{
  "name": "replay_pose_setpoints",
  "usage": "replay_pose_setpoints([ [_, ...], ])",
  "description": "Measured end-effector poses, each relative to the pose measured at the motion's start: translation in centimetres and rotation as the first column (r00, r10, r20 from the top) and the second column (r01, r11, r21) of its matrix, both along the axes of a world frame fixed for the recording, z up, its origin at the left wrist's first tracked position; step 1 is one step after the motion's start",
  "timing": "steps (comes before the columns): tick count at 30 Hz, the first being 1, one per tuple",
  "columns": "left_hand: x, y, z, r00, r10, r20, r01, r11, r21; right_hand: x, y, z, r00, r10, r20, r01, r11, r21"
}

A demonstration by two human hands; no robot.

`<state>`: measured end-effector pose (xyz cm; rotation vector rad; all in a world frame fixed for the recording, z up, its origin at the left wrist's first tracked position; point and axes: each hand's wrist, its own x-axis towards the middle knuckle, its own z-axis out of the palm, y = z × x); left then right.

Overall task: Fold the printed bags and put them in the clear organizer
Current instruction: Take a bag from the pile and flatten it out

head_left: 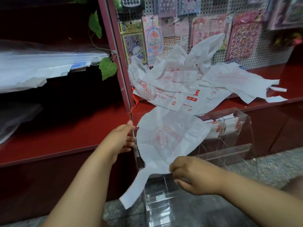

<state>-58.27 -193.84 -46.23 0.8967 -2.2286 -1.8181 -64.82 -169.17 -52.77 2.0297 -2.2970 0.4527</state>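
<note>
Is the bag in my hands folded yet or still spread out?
Spread out: the bag lies open over the organizer, one handle dangling.

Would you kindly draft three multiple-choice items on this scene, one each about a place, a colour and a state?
1. Where does the heap of unfolded white plastic bags lie?
A. on the red shelf
B. on the grey floor
C. inside the organizer

2. What colour is the bags' printing?
A. blue
B. red
C. green

3. What is the right hand doing?
A. hanging idle
B. pressing flat on the floor
C. pinching the spread white bag

Answers: 1 A, the heap sits on the shelf below the pegboard; 2 B, the lettering is red; 3 C, its grip closes on the bag's edge above the clear acrylic organizer.
</note>
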Motion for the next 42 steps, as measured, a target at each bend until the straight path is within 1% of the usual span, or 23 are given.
replay_pose_setpoints([
  [2,0.0,0.4,-0.5,0.999,-0.039,0.038,0.043,0.992,-0.118,0.3,-0.1,-0.2,1.000,0.013,0.026,-0.013,1.000,-0.006],
  [4,0.2,1.1,-1.1,0.998,-0.058,0.012,0.059,0.980,-0.188,0.6,-0.2,-0.2,0.997,0.017,0.077,-0.016,1.000,-0.019],
  [7,0.3,1.3,-2.1,0.999,-0.028,-0.037,0.017,0.958,-0.286,1.2,-0.5,0.1,0.979,0.021,0.201,-0.018,1.000,-0.020],
  [10,0.5,0.7,-2.2,0.997,-0.034,-0.072,0.017,0.973,-0.229,0.9,-0.9,0.7,0.924,-0.007,0.382,0.016,1.000,-0.021],
  [13,1.0,0.2,-2.5,0.994,-0.085,-0.068,0.074,0.987,-0.139,0.0,-0.7,1.4,0.819,-0.076,0.568,0.099,0.995,-0.010],
  [15,1.3,0.2,-2.8,0.993,-0.108,-0.041,0.102,0.987,-0.122,-0.9,-0.7,1.6,0.795,-0.152,0.588,0.208,0.978,-0.028],
  [16,1.4,0.2,-2.9,0.995,-0.095,-0.037,0.091,0.990,-0.112,-1.6,-0.8,1.7,0.803,-0.225,0.552,0.319,0.944,-0.079],
  [17,1.5,0.2,-2.9,0.996,-0.076,-0.046,0.071,0.993,-0.092,-2.5,-0.9,1.9,0.798,-0.328,0.505,0.458,0.876,-0.153],
  [19,1.8,0.3,-2.7,0.996,-0.041,-0.075,0.037,0.998,-0.055,-4.7,-0.6,2.4,0.702,-0.526,0.481,0.687,0.677,-0.264],
  [20,2.0,0.2,-2.6,0.995,-0.028,-0.094,0.023,0.998,-0.053,-5.6,-0.4,2.6,0.633,-0.586,0.507,0.759,0.600,-0.253],
  [21,2.1,0.0,-2.7,0.994,-0.020,-0.112,0.013,0.998,-0.056,-6.4,-0.2,2.5,0.561,-0.635,0.531,0.810,0.552,-0.195],
  [23,2.2,-0.2,-2.9,0.989,0.013,-0.145,-0.021,0.998,-0.053,-7.0,-0.3,2.0,0.439,-0.706,0.556,0.856,0.516,-0.021],
  [24,2.3,-0.2,-2.9,0.987,0.033,-0.155,-0.040,0.998,-0.048,-6.9,-0.6,1.7,0.396,-0.699,0.595,0.852,0.522,0.047],
  [25,2.2,-0.2,-2.9,0.986,0.052,-0.161,-0.059,0.998,-0.038,-6.7,-0.9,1.4,0.371,-0.654,0.660,0.836,0.544,0.070],
  [28,2.4,0.0,-2.8,0.983,0.054,-0.177,-0.049,0.998,0.027,-6.4,-1.4,1.7,0.332,-0.439,0.835,0.801,0.599,-0.004],
  [30,2.5,-0.1,-2.7,0.983,0.022,-0.180,-0.016,0.999,0.031,-6.4,-1.1,2.2,0.318,-0.312,0.896,0.749,0.662,-0.035],
  [31,2.6,-0.1,-2.6,0.984,-0.001,-0.178,0.005,1.000,0.024,-6.3,-1.0,2.4,0.326,-0.273,0.905,0.701,0.712,-0.038],
  [32,2.6,-0.2,-2.4,0.983,-0.016,-0.184,0.020,1.000,0.023,-6.2,-1.0,2.7,0.358,-0.262,0.896,0.648,0.761,-0.036],
  [34,2.7,-0.4,-1.6,0.975,0.002,-0.224,0.007,0.999,0.038,-6.2,-0.8,3.1,0.432,-0.273,0.860,0.585,0.810,-0.036],
  [35,2.8,-0.7,-1.1,0.965,0.033,-0.262,-0.018,0.998,0.060,-6.4,-0.5,3.5,0.434,-0.270,0.859,0.596,0.801,-0.050],
  [38,3.2,-2.0,0.3,0.916,0.132,-0.378,-0.086,0.987,0.137,-7.4,1.0,4.8,0.362,-0.171,0.916,0.679,0.722,-0.134],
  [40,3.6,-2.5,0.6,0.908,0.137,-0.396,-0.098,0.988,0.118,-7.9,1.8,5.2,0.343,-0.093,0.935,0.689,0.702,-0.183],
  [42,3.8,-2.4,0.8,0.908,0.130,-0.398,-0.095,0.990,0.105,-8.0,2.0,5.3,0.359,-0.076,0.930,0.685,0.698,-0.207],
])
